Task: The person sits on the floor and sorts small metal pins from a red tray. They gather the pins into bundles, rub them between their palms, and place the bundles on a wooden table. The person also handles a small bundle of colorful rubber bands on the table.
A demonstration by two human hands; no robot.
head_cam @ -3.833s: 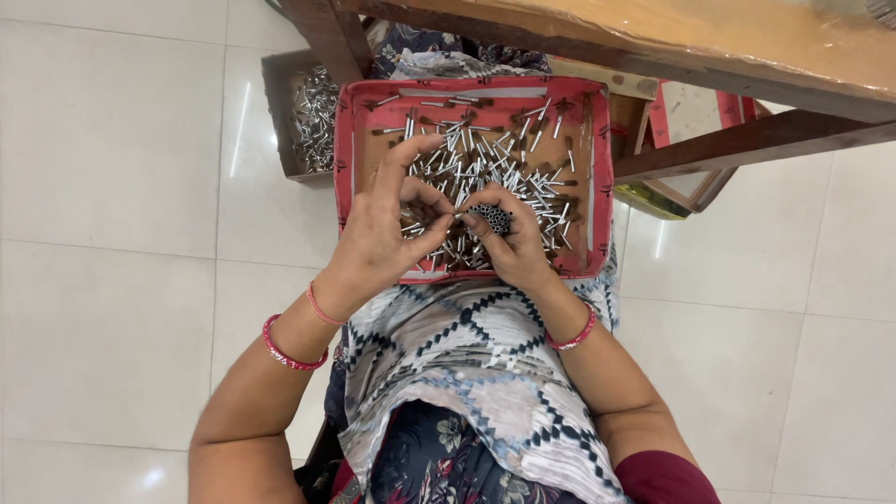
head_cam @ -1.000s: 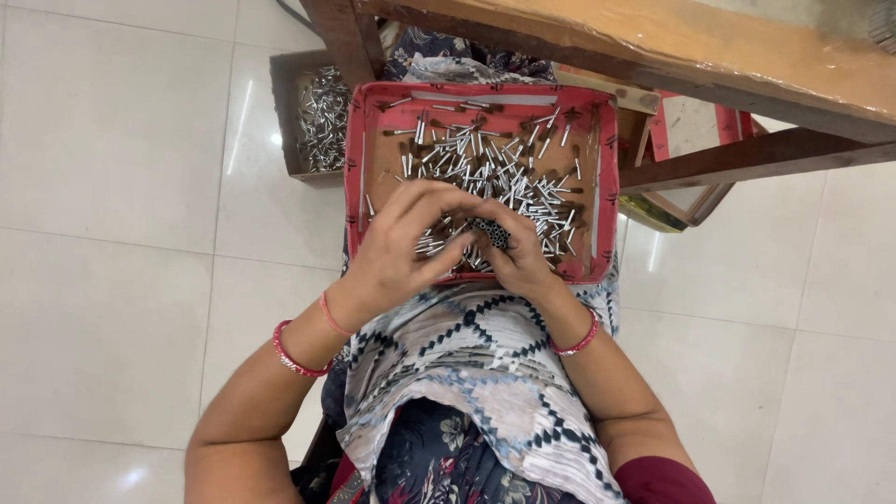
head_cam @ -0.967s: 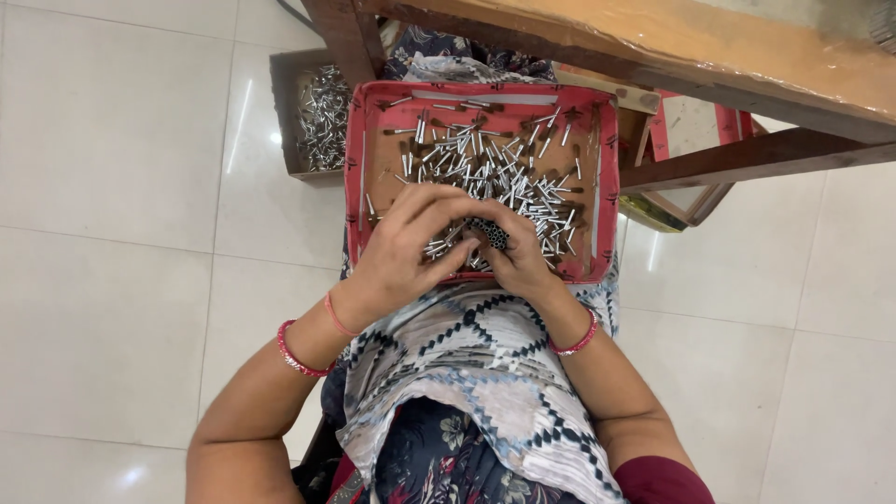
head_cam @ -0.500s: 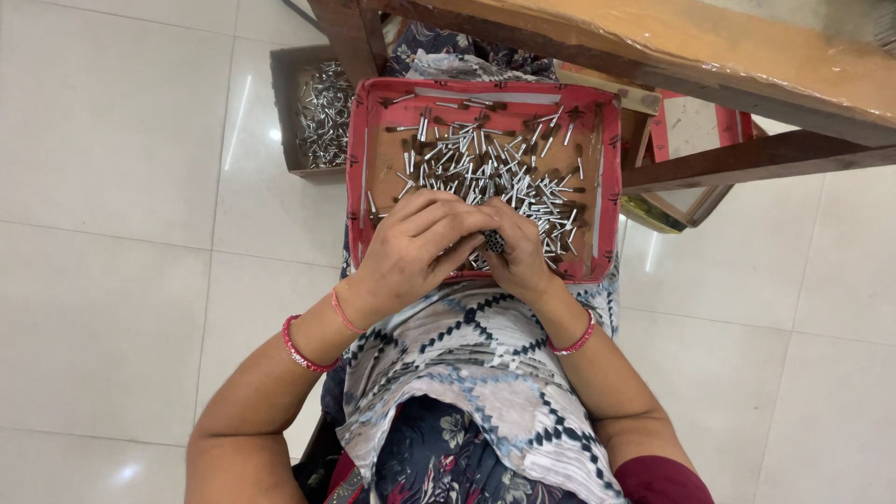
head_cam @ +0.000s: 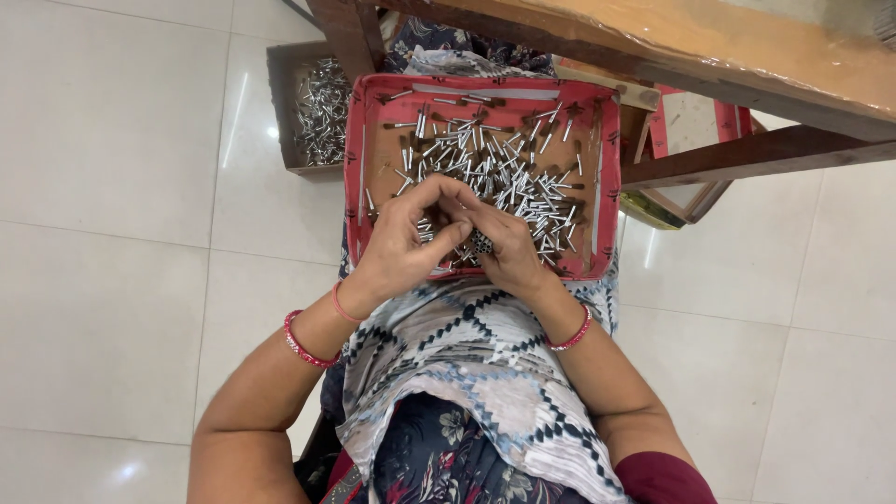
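Pale glossy floor tiles (head_cam: pixel 112 187) all around, with a worn wooden table (head_cam: pixel 709 47) slanting across the far right. Seated below the camera, lap draped in a patterned cloth (head_cam: pixel 476 364) of white, grey and blue. Resting on the lap, partly under the table edge, a red-rimmed shallow tray (head_cam: pixel 352 159) with a brown bottom, strewn with short silvery metal pins (head_cam: pixel 504 173), thickest at its middle and right. Farther left on the floor, a brown cardboard box (head_cam: pixel 280 103) holding more of the same shiny pieces. To the right, beneath the table, another red-edged tray (head_cam: pixel 691 131), tilted.

Over the near edge of the lap tray, left hand (head_cam: pixel 406 243) curled, thumb and forefinger pinching together around what looks like a single pin. Right hand (head_cam: pixel 509 247) closed beside it, fingertips meeting the left, gripping a small dark bundle (head_cam: pixel 482 245) of packed pins; exact shape hard to tell.

Judged as mid-assembly: feeding one pin into the bundle. Next move calls for fine alignment of the pin tip with a free spot, a steady grip on the bundle, then a fresh pick from the loose pile just beyond.
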